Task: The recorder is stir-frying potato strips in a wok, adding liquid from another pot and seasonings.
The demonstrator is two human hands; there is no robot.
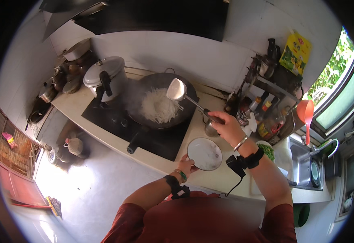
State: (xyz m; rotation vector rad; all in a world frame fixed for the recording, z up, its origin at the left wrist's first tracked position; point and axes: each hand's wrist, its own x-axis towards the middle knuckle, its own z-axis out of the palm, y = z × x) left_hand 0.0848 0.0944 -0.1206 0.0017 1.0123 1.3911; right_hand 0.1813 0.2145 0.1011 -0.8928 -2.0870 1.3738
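Note:
My right hand grips the dark handle of a metal wok spatula, its blade raised over the right side of a black wok. Pale shredded strips lie heaped in the wok, and steam drifts to their left. With my left hand I hold the left rim of a round white dish with a dark rim. Some residue marks its inside. Beneath the wok is a black cooktop, and the wok's long handle points toward me.
A pressure cooker stands left of the wok. Sauce bottles crowd a rack on the right, near a metal pot. A bowl of chopped greens sits behind my right forearm. Farther right is a steel sink; a range hood hangs above.

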